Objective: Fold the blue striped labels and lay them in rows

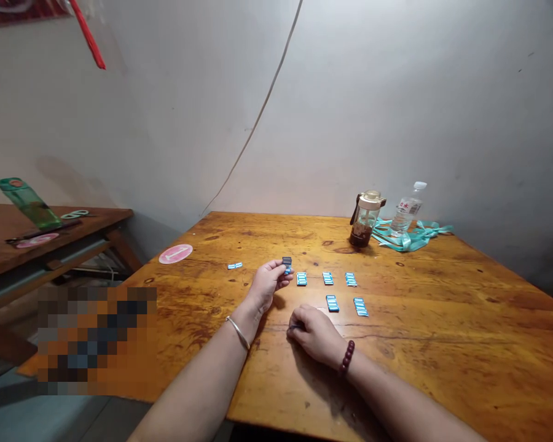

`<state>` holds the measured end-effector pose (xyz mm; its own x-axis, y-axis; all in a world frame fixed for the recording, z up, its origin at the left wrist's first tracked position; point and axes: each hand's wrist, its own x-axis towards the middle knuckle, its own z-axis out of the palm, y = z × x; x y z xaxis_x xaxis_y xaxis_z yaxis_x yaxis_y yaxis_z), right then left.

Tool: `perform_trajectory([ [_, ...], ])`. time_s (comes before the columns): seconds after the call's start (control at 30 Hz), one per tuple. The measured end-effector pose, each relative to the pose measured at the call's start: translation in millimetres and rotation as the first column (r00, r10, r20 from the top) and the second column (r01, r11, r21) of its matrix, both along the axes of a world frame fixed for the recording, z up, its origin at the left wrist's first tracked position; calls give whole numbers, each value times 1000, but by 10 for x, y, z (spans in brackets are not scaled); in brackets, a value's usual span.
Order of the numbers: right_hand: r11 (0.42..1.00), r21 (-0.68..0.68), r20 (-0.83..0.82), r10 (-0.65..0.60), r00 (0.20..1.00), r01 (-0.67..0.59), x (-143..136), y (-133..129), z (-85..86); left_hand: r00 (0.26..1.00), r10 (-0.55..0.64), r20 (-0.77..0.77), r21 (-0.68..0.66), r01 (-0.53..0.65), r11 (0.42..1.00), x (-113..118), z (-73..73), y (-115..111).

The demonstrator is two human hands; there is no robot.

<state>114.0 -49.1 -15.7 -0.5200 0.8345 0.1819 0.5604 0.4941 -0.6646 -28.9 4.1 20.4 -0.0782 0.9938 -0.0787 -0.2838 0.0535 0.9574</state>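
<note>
My left hand (268,285), with a silver bangle on its wrist, pinches a small stack of blue and dark strips (287,265) just above the table. My right hand (316,331), wearing a dark red bead bracelet, rests on the wood with its fingers curled in. Something dark shows at its fingertips, too hidden to name. Right of my left hand lie several small groups of blue-and-white strips, among them a near group (332,303) and a far group (327,279). A smaller blue-and-white piece (235,266) lies to the left.
At the back right of the wooden table (442,350) stand a drink bottle with dark liquid (362,227) and a clear water bottle (406,212) amid turquoise ribbon (399,244). A pink round sticker (176,253) marks the left edge. Another table holds a green bottle (30,205).
</note>
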Motion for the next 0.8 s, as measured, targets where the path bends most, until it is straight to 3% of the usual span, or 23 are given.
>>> perform_trajectory([
  [0.1, 997, -65, -229, -48, 972, 34, 151, 104, 78, 994, -87, -59, -26, 85, 996, 92, -24, -48],
  [0.23, 988, -22, -381, -152, 912, 156, 336, 161, 206, 963, -248, -104, -42, 245, 969, 235, -53, -125],
  [0.37, 977, 28, -383, -184, 905, 210, 369, 173, 221, 918, -383, -104, -46, 381, 924, 356, -46, -210],
  [0.57, 974, -27, -371, -217, 903, 223, 355, 212, 161, 859, -511, 10, -122, 509, 852, 363, -21, -279],
  [0.8, 974, -63, -390, -226, 893, 219, 380, 244, 133, 840, -541, 47, -134, 542, 829, 341, -51, -269],
])
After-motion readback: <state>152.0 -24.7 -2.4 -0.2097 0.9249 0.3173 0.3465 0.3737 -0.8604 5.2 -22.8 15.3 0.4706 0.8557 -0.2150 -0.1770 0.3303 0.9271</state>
